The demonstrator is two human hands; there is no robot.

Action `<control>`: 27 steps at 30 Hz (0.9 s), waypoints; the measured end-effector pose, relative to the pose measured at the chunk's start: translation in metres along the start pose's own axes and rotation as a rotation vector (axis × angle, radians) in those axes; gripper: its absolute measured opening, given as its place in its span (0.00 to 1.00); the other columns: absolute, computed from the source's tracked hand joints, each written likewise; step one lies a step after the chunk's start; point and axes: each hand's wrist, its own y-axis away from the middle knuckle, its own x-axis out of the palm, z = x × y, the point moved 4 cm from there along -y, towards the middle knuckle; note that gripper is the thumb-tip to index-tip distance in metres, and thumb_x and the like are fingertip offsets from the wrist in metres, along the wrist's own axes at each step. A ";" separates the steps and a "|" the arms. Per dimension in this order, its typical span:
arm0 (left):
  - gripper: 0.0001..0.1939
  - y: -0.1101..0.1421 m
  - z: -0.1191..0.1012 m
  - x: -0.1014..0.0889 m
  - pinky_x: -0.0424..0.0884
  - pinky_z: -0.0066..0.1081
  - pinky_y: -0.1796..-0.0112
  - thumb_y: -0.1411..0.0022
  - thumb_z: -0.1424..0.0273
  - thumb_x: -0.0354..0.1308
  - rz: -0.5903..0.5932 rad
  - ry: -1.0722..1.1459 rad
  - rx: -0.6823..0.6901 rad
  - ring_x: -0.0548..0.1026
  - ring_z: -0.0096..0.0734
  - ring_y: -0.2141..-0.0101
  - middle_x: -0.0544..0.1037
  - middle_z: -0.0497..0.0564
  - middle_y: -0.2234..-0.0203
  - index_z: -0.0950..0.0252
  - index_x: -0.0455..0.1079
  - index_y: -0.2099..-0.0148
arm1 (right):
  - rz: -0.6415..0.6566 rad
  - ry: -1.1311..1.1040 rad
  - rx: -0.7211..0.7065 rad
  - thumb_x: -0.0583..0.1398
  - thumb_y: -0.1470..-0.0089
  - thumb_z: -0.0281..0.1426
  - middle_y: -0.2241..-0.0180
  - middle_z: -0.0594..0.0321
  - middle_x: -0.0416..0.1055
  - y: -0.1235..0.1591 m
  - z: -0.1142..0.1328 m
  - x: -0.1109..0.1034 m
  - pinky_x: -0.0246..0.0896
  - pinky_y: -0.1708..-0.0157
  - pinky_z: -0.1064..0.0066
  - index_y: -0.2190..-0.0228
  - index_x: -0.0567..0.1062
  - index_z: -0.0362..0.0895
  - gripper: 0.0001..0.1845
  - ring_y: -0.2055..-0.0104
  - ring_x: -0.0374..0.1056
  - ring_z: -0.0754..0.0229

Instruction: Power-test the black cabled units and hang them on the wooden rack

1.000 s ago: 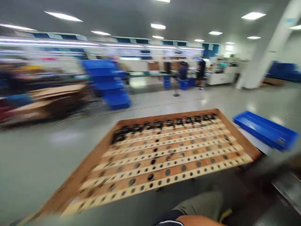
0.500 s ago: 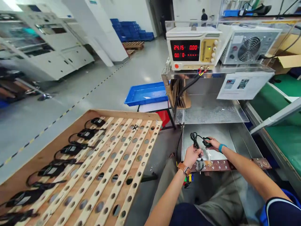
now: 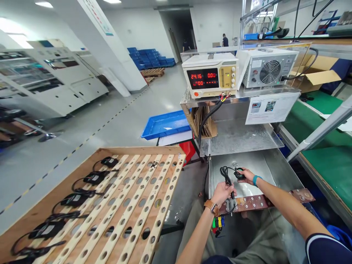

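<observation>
My left hand (image 3: 224, 191) grips the black cable (image 3: 227, 175) at the copper bar (image 3: 264, 200), right hand (image 3: 246, 175) pinching its plug end, five units racked on the board (image 3: 115, 205), most holes free.

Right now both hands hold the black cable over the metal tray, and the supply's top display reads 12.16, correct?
Not quite. The head view shows the power supply reading 24.16, not 12.16. The left hand and right hand do hold the black cable over the metal tray.
</observation>
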 end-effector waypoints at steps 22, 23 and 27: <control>0.30 0.002 0.000 0.000 0.56 0.23 0.78 0.57 0.49 0.69 -0.004 -0.001 0.029 0.76 0.29 0.76 0.76 0.51 0.75 0.67 0.66 0.63 | -0.036 -0.053 -0.032 0.68 0.50 0.34 0.67 0.60 0.70 0.004 0.008 0.007 0.76 0.68 0.60 0.60 0.70 0.45 0.17 0.67 0.70 0.56; 0.30 0.001 0.000 0.000 0.55 0.23 0.78 0.57 0.48 0.69 -0.005 -0.003 0.026 0.76 0.29 0.76 0.76 0.51 0.76 0.67 0.66 0.64 | -0.029 -0.044 -0.036 0.68 0.50 0.36 0.67 0.60 0.70 0.002 0.008 0.007 0.75 0.69 0.61 0.60 0.70 0.45 0.18 0.67 0.70 0.56; 0.31 -0.003 0.005 -0.003 0.54 0.23 0.80 0.59 0.46 0.68 -0.005 -0.004 0.030 0.76 0.30 0.77 0.76 0.50 0.77 0.66 0.65 0.64 | -0.012 -0.016 -0.052 0.69 0.52 0.40 0.67 0.59 0.71 -0.004 0.005 0.008 0.73 0.72 0.62 0.62 0.72 0.46 0.19 0.69 0.71 0.54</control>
